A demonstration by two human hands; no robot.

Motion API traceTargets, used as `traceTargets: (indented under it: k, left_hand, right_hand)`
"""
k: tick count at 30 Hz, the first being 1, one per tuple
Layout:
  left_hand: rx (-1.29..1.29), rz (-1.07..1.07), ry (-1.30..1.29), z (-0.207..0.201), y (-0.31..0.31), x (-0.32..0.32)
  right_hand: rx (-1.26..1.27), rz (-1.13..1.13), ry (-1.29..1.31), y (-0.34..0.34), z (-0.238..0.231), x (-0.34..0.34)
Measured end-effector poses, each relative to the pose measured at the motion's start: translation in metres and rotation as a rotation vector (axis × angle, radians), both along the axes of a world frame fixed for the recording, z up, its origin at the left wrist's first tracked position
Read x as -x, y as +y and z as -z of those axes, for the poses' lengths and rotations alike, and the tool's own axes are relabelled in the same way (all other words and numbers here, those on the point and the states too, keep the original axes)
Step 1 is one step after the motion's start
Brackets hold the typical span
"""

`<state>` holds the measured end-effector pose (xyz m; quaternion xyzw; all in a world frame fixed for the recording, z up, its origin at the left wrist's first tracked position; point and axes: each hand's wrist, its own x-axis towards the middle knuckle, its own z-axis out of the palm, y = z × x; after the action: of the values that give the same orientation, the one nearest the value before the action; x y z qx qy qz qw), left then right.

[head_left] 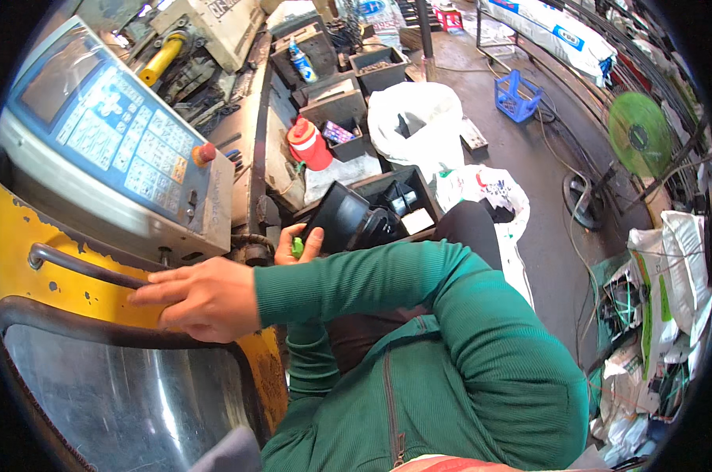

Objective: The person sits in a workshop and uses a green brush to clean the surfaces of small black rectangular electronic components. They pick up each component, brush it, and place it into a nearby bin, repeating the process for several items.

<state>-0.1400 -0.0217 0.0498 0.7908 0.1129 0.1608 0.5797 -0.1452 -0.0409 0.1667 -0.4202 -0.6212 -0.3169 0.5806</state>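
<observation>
My right arm, in a green ribbed sleeve, crosses in front of me to the left. My right hand (210,297) lies over the yellow door (81,283), its fingers stretched out at the end of the dark bar handle (96,266). I cannot tell whether they touch the handle. Partly hidden behind that forearm, my left hand (302,242) is closed round a small bright green object (297,248), only part of which shows. Right beside its fingertips stands a black plastic piece (338,216); whether the hand touches it is unclear.
A control panel (112,130) with a red knob (204,153) rises at left above the door window (128,393). Black parts fill a grey bin (420,185) near white sacks (415,118). A red jug (309,144), blue stool (518,96) and green fan (639,135) stand farther off.
</observation>
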Motion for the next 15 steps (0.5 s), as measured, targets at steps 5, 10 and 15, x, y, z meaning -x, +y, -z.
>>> traceTargets:
  k: [5, 10, 15]
  left_hand:
    - [0.626, 0.119, -0.053, 0.004, 0.021, 0.007]
    - [1.139, 0.260, 0.175, 0.019, -0.005, -0.014]
    - [1.302, 0.325, 0.424, 0.078, -0.053, -0.029]
  right_hand:
    - [0.077, 0.262, 0.375, -0.150, 0.031, -0.061]
    - [0.060, -0.071, 1.201, -0.210, 0.210, -0.079]
    - [-0.108, -0.509, 1.645, -0.220, 0.254, -0.046]
